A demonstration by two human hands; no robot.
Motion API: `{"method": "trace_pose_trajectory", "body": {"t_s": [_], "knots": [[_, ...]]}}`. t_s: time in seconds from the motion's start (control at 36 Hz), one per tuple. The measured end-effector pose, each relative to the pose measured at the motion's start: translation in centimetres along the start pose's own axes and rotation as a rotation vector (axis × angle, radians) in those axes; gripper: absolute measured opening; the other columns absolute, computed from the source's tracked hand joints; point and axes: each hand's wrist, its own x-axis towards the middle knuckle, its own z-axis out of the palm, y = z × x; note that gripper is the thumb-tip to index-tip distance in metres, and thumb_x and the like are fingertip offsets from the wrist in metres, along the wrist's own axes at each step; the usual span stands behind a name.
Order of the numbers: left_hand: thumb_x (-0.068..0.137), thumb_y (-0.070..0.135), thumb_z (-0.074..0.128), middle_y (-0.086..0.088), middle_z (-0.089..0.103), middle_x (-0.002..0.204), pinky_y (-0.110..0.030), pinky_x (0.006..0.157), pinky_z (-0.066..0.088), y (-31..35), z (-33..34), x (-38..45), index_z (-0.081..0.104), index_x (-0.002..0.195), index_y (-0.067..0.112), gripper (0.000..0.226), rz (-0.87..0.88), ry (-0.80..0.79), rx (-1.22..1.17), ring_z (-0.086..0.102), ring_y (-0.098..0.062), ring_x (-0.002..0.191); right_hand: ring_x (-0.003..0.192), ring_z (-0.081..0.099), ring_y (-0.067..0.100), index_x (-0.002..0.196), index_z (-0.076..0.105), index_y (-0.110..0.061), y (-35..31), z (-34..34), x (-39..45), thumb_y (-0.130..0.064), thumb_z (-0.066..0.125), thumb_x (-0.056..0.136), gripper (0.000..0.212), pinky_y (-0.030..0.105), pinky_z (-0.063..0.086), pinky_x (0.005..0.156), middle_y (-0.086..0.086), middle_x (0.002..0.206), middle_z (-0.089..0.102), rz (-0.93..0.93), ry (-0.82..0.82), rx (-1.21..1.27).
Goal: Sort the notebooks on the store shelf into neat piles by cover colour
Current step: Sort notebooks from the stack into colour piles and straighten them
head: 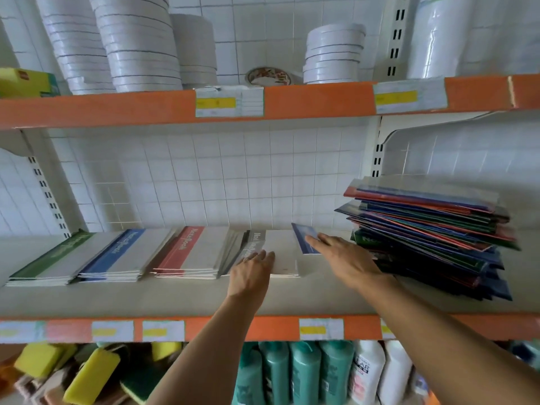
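My right hand (342, 255) lies flat, fingers straight, on a blue notebook (305, 239) just right of the grey pile (271, 252); its long axis runs front to back. The blue pile (117, 255) lies well left, past my left hand (251, 273), which rests open on the grey pile, gripping nothing.

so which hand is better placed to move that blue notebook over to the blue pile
Right. The right hand already has its fingers on the blue notebook, while the left hand rests on the grey pile. The blue pile lies farther left.
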Motion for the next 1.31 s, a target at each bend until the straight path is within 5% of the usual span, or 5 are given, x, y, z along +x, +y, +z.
{"method": "trace_pose_trajectory", "body": {"t_s": [0.08, 0.31, 0.58, 0.89, 1.31], "knots": [[0.089, 0.016, 0.062, -0.005, 0.063, 0.121, -0.03, 0.077, 0.052, -0.3, 0.5, 1.5, 0.062, 0.121, 0.018, 0.033, 0.055, 0.105, 0.012, 0.061, -0.021, 0.112, 0.139, 0.031, 0.023, 0.153, 0.004, -0.027, 0.0, 0.2, 1.2, 0.011, 0.032, 0.091, 0.078, 0.035, 0.04, 0.099, 0.004, 0.159, 0.014, 0.017, -0.01, 0.01], [0.1, 0.009, 0.034, -0.003, 0.04, 0.146, -0.036, 0.1, 0.041, -1.4, 3.5, 4.2, 0.035, 0.142, 0.016, 0.043, 0.11, -0.096, 0.01, 0.038, -0.022, 0.134, 0.138, 0.033, 0.022, 0.153, 0.006, -0.029, 0.1, 1.6, 3.4, 0.005, 0.032, 0.094, 0.073, 0.034, 0.04, 0.099, 0.002, 0.159, 0.016, 0.062, -0.019, 0.01], [0.089, 0.067, 0.038, 0.0, 0.036, 0.148, -0.039, 0.107, 0.036, -2.4, 4.9, 5.5, 0.029, 0.146, 0.023, 0.073, 0.15, -0.267, -0.024, 0.033, -0.02, 0.136, 0.134, 0.036, 0.024, 0.153, 0.007, -0.027, -0.3, 2.2, 3.9, 0.011, 0.04, 0.088, 0.082, 0.034, 0.042, 0.095, 0.002, 0.157, 0.019, 0.104, -0.031, 0.016], [0.098, 0.053, 0.035, 0.001, 0.057, 0.124, -0.034, 0.087, 0.047, -4.2, 3.2, 3.4, 0.052, 0.121, 0.02, 0.044, 0.04, -0.083, -0.013, 0.055, -0.019, 0.112, 0.135, 0.035, 0.025, 0.152, 0.014, -0.022, -1.9, 1.5, 3.0, 0.008, 0.044, 0.09, 0.074, 0.033, 0.038, 0.103, 0.006, 0.153, 0.026, 0.034, 0.023, 0.03], [0.098, 0.052, 0.034, 0.001, 0.055, 0.131, -0.033, 0.095, 0.04, -11.8, -2.6, -6.6, 0.054, 0.127, 0.022, 0.047, -0.291, -0.061, 0.107, 0.051, -0.022, 0.121, 0.139, 0.03, 0.023, 0.153, 0.014, -0.025, -9.2, -0.9, 2.0, 0.007, 0.038, 0.092, 0.073, 0.033, 0.035, 0.106, 0.004, 0.158, 0.018, -0.167, 0.088, 0.057]]}}
